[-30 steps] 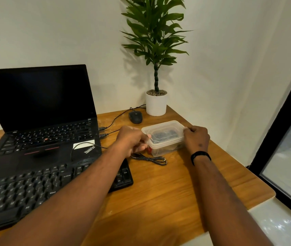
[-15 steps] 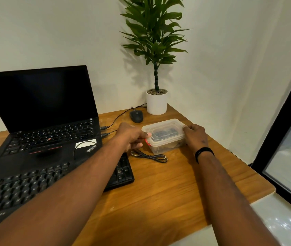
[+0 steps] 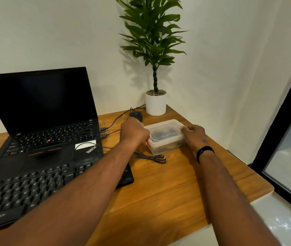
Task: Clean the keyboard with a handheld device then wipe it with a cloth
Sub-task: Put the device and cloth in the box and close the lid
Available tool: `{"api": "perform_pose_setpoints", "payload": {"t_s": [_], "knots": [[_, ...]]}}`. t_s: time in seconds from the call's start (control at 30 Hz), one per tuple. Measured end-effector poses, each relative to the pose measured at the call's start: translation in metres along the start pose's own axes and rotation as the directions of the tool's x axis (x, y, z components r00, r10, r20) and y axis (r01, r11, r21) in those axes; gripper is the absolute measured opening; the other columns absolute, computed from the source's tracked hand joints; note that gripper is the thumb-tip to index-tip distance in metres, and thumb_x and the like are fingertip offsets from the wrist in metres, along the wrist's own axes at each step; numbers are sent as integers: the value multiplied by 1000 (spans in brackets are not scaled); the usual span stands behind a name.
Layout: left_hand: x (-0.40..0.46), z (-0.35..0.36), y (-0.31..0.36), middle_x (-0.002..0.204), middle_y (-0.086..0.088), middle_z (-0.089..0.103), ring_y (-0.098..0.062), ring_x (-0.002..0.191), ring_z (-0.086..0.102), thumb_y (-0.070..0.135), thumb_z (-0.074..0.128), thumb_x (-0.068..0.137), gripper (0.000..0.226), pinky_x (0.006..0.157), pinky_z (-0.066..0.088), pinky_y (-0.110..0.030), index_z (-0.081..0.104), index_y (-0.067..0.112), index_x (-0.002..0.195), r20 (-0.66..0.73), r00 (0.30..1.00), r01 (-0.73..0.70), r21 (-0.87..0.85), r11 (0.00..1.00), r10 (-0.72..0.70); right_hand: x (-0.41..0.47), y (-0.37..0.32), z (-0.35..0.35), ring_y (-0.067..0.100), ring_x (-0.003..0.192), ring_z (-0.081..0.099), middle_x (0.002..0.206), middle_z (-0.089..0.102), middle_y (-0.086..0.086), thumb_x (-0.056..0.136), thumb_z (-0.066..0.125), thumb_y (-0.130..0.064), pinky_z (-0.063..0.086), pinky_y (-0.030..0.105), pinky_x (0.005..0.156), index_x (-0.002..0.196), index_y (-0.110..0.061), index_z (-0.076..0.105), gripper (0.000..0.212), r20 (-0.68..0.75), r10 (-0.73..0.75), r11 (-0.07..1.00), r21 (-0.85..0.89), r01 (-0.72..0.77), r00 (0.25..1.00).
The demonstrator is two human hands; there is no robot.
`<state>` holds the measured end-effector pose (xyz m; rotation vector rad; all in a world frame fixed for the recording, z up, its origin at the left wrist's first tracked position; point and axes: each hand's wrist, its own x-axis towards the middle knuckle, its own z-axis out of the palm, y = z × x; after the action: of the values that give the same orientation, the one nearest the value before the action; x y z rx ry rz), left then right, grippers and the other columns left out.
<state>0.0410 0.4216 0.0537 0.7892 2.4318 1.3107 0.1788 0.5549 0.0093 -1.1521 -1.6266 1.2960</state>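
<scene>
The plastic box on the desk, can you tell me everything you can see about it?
The plastic box is clear, rectangular, with rounded corners and a lid still on. It sits flat on the wooden desk. Something dark shows inside, too blurry to name. A red bit shows at its left end. The left hand and right hand grip its ends.

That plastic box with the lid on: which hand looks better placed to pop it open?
Probably the left hand. It grips the plastic box at the end with the red tab, where the lid seems to unclip. The right hand holds the opposite end, well placed to steady it.
</scene>
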Motion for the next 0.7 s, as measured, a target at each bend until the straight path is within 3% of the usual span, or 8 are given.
{"api": "perform_pose_setpoints", "payload": {"t_s": [0.07,0.13,0.27,0.37,0.47,0.7], "knots": [[2,-5,-1,85,-16,73,-19,58,72,-1,79,82,23,60,64,-34,67,2,102,93,989,121,-77,990,-114,3,-2,-3,19,97,60,112,63,6,92,64,-25,52,21,66,116,-12,60,27,14,49,996,72,-50,999],[3,-9,-3,84,-17,71,-18,59,70,-4,76,85,22,52,61,-28,63,-2,103,167,972,190,-149,970,-165,6,-2,-8,24,102,62,115,63,7,85,73,-22,58,32,78,120,-14,58,39,44,113,980,159,-118,993],[3,-10,-3,79,-15,67,-18,61,65,-6,73,87,19,60,62,-30,55,-1,92,248,948,255,-225,941,-198,8,-1,-14,31,101,65,116,63,9,73,83,-4,58,47,87,122,-14,58,56,14,197,899,396,-187,980],[4,-8,-2,84,-17,70,-19,61,68,-5,74,86,27,57,62,-29,59,-5,109,247,950,249,-219,943,-193,4,-1,-8,23,103,64,114,64,4,73,84,-7,57,37,91,120,-15,61,53,-132,76,971,234,-43,988],[6,-6,-3,91,-19,72,-19,63,71,-2,78,84,39,50,60,-27,59,-4,118,219,957,233,-195,953,-189,-1,-2,-5,17,98,64,116,68,6,77,81,-10,53,26,85,118,-12,64,45,-181,-21,988,149,49,983],[6,0,-5,87,-17,73,-20,63,74,1,79,84,27,55,62,-30,67,-3,108,115,983,162,-161,974,-144,-8,-4,-4,10,93,60,117,70,7,85,73,-9,49,24,89,120,-8,65,36,-193,-177,984,-35,173,965]]}}
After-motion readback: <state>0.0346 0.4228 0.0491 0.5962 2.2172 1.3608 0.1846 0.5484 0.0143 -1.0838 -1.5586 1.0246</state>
